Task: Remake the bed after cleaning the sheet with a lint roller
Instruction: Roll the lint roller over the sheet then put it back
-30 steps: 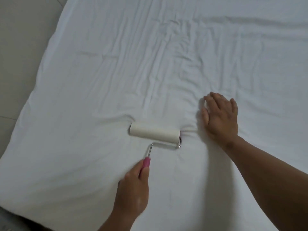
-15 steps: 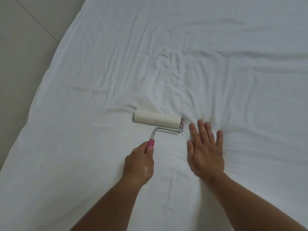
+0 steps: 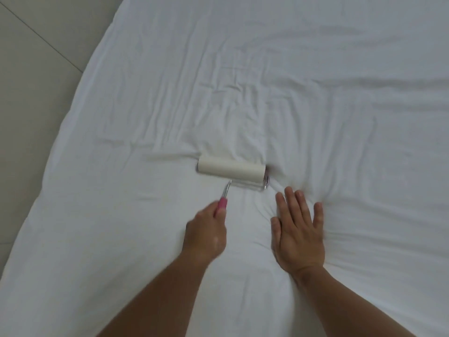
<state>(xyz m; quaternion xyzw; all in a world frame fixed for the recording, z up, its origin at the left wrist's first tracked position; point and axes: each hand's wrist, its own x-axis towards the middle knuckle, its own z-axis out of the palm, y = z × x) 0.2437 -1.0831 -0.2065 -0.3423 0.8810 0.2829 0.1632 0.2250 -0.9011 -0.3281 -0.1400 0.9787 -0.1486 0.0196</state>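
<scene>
Now I'm rolling: my left hand (image 3: pixel 206 235) grips the lint roller (image 3: pixel 232 171) at frame centre, my right hand (image 3: pixel 298 229) pressing flat on the sheet (image 3: pixel 340 81). Next, I'd push into the creases above.

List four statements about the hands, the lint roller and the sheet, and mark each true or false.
1. The left hand grips the pink handle of the lint roller. True.
2. The right hand is balled into a fist. False: it lies flat on the sheet, fingers straight.
3. The lint roller rests on the sheet. True.
4. The sheet is smooth throughout. False: creases run beyond the lint roller.
</scene>
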